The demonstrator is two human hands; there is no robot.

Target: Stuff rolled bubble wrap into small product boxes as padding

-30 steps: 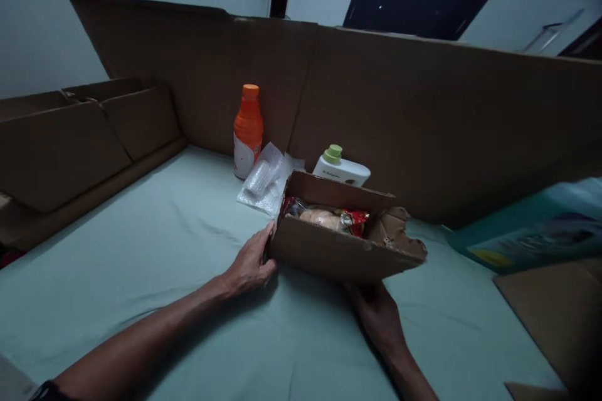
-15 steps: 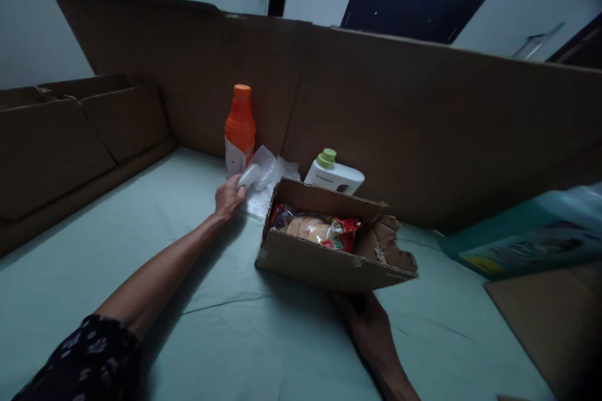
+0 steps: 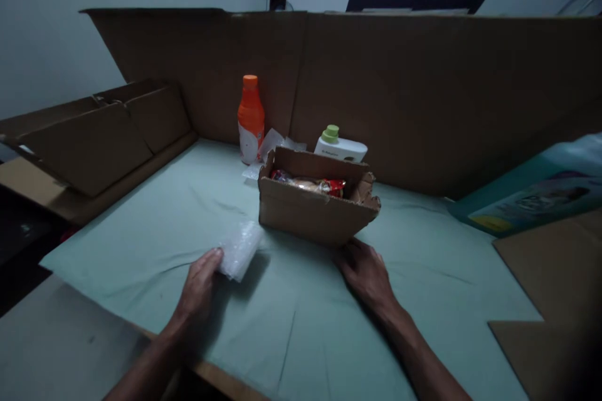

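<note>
Folded clear bubble wrap [image 3: 241,250] is pinched in my left hand [image 3: 200,279], just above the cloth at the front left. My right hand [image 3: 367,269] is curled against the lower front right corner of a small open cardboard box [image 3: 305,210]; its fingertips are partly hidden there. Inside the box lies a clear and red snack packet [image 3: 329,186], only its top showing. Behind the box are a white bottle with a green cap [image 3: 341,149] and, further left, an upright orange bottle [image 3: 251,116]. More bubble wrap [image 3: 273,141] lies beside the orange bottle.
A tall cardboard panel [image 3: 423,100] stands along the back. On the left is a long cardboard box [image 3: 98,138]. A large teal package [image 3: 531,194] and cardboard flaps [image 3: 559,276] are at the right. Pale green cloth [image 3: 301,326] covers the table, whose front edge shows.
My left hand has drawn back toward me from beside the orange bottle, bringing the folded bubble wrap along. My right hand stays at the box's lower front. The camera view has shifted.
</note>
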